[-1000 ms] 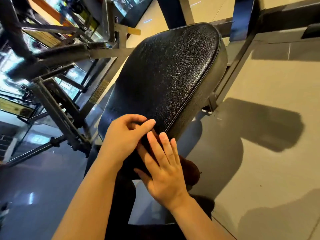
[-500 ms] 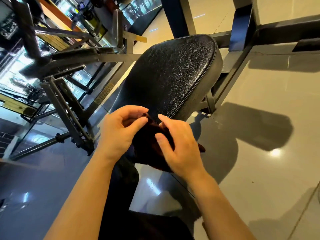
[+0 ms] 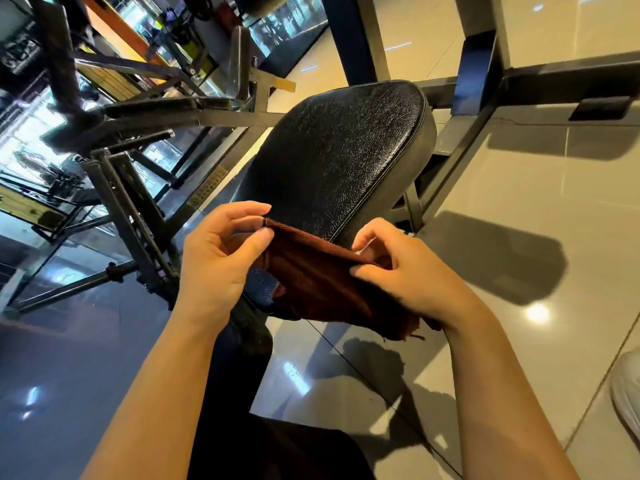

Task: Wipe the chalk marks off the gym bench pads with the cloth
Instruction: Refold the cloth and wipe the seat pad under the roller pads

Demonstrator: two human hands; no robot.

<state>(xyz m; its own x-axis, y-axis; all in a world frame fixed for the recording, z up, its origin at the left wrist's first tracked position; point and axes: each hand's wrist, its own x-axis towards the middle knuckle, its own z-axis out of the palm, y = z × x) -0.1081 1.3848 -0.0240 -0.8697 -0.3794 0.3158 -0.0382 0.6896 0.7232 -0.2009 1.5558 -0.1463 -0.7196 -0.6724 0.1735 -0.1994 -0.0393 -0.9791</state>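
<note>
Both hands are holding the cloth (image 3: 322,282) just above the near end of the pad (image 3: 339,161), so wiping is not happening at this moment; it looks more like the cloth is being spread or refolded between passes. The left hand (image 3: 221,251) is pinching one corner between thumb and forefinger at about 9 o'clock of the cloth, its other fingers loosely curled. The right hand (image 3: 405,275) is gripping the opposite edge at about 3 o'clock, fingers bent over the fold. The dark red cloth is hanging stretched between them, its lower hem drooping toward 5 o'clock, and its upper edge is lying over the near rim of the pad. No chalk marks are showing on the visible part of the pad; its black pebbled skin is looking clean, so this pad may be nearly done, though other pads cannot be judged. The pad is running away toward 12 o'clock on a steel frame (image 3: 481,98). A glossy tiled floor (image 3: 519,358) is reflecting lights at 4 o'clock, and more gym equipment (image 3: 114,143) is standing at 10 o'clock.
</note>
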